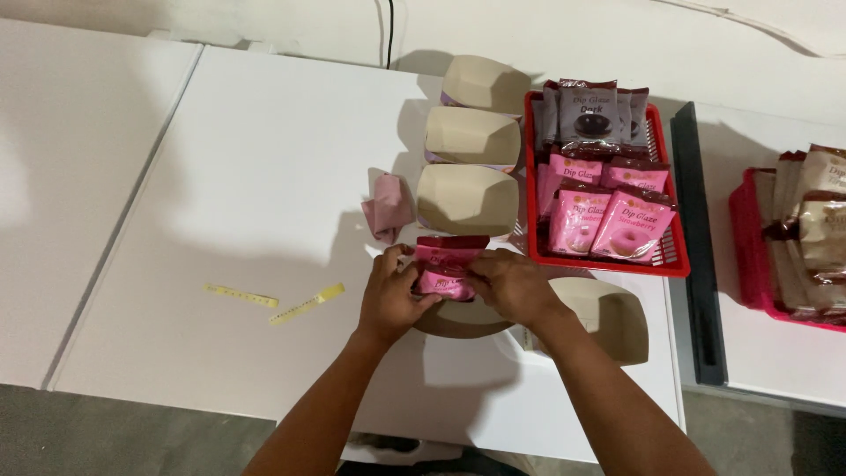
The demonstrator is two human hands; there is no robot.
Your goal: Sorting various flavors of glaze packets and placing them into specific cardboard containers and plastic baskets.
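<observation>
both hands are on one pink packet (448, 267), gripping it from either side. left hand (389, 295) has its fingers curled on the packet's left edge, right hand (509, 286) pinches the right edge, so the packet sits between them, held over a paper tray (617, 322) on the white table (256, 203). three more paper trays (467, 198) line up just behind, next to a red basket (608, 263) of pink and dark packets. crumpled pink wrapper (388, 207) lies to the left, two yellow strips (273, 302) nearer the left arm.

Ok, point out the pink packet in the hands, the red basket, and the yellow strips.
pink packet (445, 258), head view, upper front face.
red basket (617, 264), head view, near rim.
yellow strips (307, 304), head view, middle of right strip.
</observation>
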